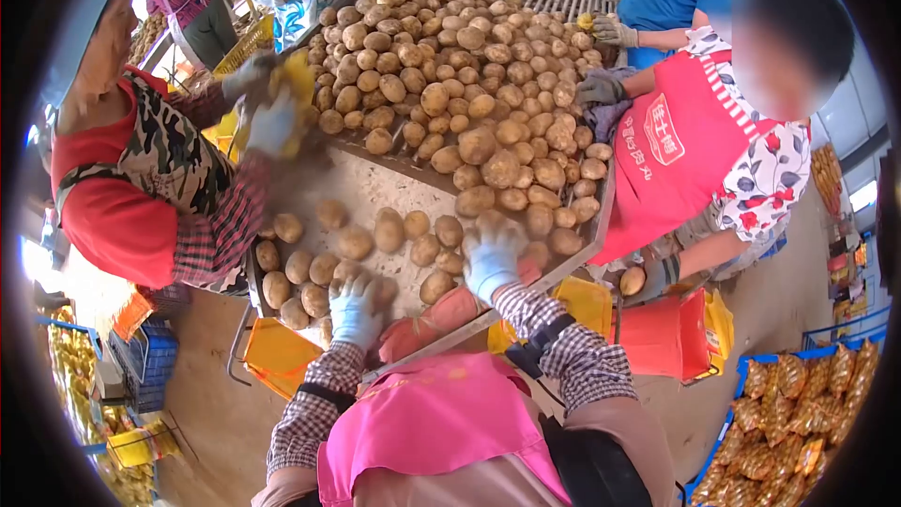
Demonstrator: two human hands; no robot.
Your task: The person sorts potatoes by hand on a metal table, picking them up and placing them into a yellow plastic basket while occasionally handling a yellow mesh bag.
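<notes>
Head view: potatoes [469, 113] cover a sloping sorting desk [375, 190], heaped densely toward its far end and lying sparser at the near edge. Left hand [354, 312], in a pale glove, rests fingers-spread on potatoes at the near left corner. Right hand [492, 255], also gloved, lies spread over potatoes near the middle of the near edge; whether either hand grips a potato cannot be determined. Co-workers stand along both long edges, gloved hands on the heap. Yellow crates [277, 354] sit below the near edge. Filled mesh bags [798, 413] lie at lower right.
</notes>
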